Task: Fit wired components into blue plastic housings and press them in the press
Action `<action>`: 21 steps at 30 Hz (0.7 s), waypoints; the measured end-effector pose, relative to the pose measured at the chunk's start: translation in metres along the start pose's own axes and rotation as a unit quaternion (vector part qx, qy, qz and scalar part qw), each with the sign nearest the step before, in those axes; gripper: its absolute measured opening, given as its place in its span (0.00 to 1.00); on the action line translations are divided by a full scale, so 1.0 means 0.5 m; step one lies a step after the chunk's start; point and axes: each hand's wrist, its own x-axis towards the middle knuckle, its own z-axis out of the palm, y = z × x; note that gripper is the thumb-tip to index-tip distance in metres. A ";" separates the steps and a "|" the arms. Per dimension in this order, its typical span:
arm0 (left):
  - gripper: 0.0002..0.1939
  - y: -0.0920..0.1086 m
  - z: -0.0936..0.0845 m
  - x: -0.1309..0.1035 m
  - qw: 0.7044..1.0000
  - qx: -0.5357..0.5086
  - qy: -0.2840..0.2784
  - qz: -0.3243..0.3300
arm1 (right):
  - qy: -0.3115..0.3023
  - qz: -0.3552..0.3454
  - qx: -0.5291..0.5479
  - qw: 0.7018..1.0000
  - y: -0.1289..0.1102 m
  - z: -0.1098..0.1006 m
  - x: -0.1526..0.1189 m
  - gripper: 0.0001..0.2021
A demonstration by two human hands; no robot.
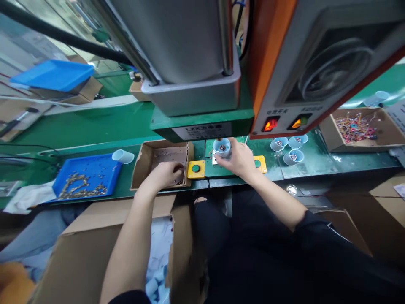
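Head view: everything was placed relative to the green press base (pixel 202 120).
Right hand (pixel 241 160): seen just below the press base, fingers closed around a pale blue cup (pixel 222 147) held upright under it.
Left hand (pixel 166 172): lowered into the open cardboard box (pixel 144 162) left of the press base, fingers curled; whether anything was gripped could not be told.
Yellow button (pixel 196 169): found between the two hands.
Blue tray (pixel 87 176): set well left of the press base.
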 end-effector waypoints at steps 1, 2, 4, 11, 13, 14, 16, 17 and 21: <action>0.18 0.004 0.003 -0.008 0.999 -0.025 0.040 0.009 | -0.016 0.007 -0.003 1.000 -0.002 -0.002 -0.003 0.28; 0.19 0.011 0.009 -0.018 0.995 -0.046 0.081 0.024 | -0.028 0.006 -0.006 1.000 0.000 -0.008 -0.009 0.28; 0.19 0.033 0.031 -0.038 0.981 -0.071 0.170 0.062 | -0.027 -0.027 -0.012 0.999 0.016 -0.030 -0.034 0.27; 0.18 0.101 0.118 -0.069 0.942 -0.007 0.318 0.113 | 0.179 -0.108 0.034 0.977 0.163 -0.085 -0.179 0.05; 0.18 0.115 0.113 -0.061 0.946 0.020 0.311 0.092 | 0.171 -0.101 0.035 0.979 0.180 -0.070 -0.189 0.03; 0.18 0.123 0.105 -0.056 0.950 0.035 0.298 0.084 | 0.162 -0.099 0.032 0.981 0.181 -0.061 -0.188 0.03; 0.18 0.138 0.079 -0.047 0.960 0.059 0.265 0.070 | 0.159 -0.103 0.028 0.982 0.174 -0.044 -0.183 0.04; 0.17 0.145 0.064 -0.044 0.964 0.061 0.252 0.062 | 0.168 -0.108 0.031 0.979 0.169 -0.038 -0.181 0.04; 0.14 0.159 0.005 -0.044 0.967 -0.012 0.247 0.060 | 0.209 -0.134 0.041 0.968 0.163 -0.033 -0.186 0.05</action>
